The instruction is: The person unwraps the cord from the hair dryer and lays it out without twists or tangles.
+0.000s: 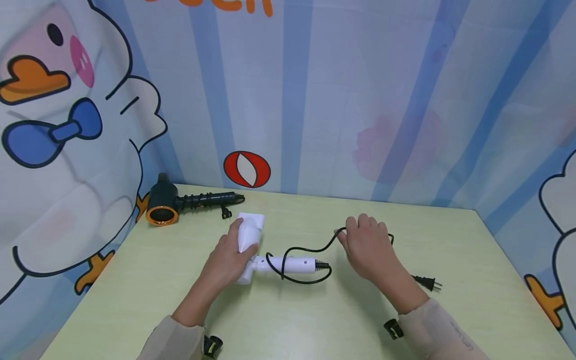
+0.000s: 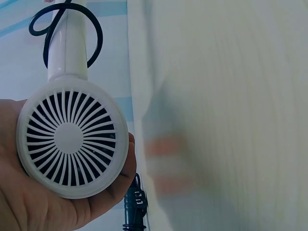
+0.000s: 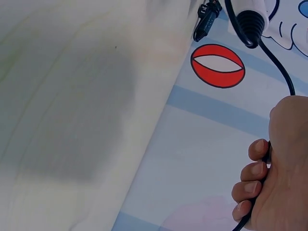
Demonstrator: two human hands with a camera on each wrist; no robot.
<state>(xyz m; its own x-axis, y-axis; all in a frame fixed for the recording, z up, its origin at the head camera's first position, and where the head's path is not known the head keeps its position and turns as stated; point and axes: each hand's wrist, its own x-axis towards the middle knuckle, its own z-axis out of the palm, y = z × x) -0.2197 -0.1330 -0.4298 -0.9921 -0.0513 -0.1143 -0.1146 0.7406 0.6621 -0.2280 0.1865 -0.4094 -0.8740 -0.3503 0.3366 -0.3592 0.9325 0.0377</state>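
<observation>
My left hand grips the head of a white hair dryer, whose handle points right. In the left wrist view the dryer's round slotted vent faces the camera, with fingers curled round behind it. A black power cord makes a loose loop about the white handle and rises to my right hand. The fingers of that hand curl round the cord, as the right wrist view shows. Beyond the right hand the cord ends in a two-pin plug, lying right of the wrist.
A black hair dryer with an orange rim lies at the table's back left, its cord wound round the handle. The pale wooden table meets a printed cloth backdrop at the back and sides.
</observation>
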